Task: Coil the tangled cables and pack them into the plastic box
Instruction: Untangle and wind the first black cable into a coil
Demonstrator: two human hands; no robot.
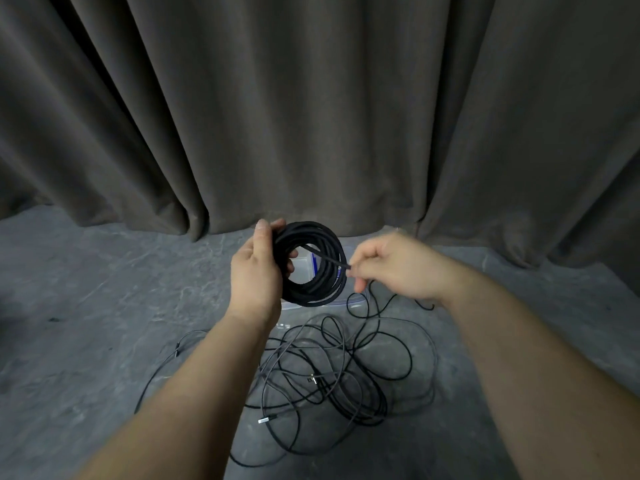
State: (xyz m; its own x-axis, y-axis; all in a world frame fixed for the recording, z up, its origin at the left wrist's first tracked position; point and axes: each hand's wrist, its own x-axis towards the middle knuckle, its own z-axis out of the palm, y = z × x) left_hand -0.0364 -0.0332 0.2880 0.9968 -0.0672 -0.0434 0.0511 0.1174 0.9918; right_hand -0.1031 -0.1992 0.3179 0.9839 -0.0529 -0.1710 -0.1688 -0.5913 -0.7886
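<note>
The tangled cables [332, 368] are sprawling on the grey floor [104, 323] just below both hands, and the clear plastic box [356, 299] is sitting beyond them — mostly hidden behind the black coil [313, 292]. The left hand [256, 271] is gripping that coil upright by its left side, while the right hand [388, 268], nearer the box, is pinching the loose end [325, 258] lying across the ring's opening. No readable writing is showing — only a blue patch on the box.

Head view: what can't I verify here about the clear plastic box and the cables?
- Clear plastic box: mostly hidden behind the coiled black cable and both hands; contents unknowable.
- Coil's free end: covered by the right hand fingers.
- Left hand: its fingers are largely behind the coil.
- Tangled black and grey cables on the floor: count unclear, strands overlap.
</note>
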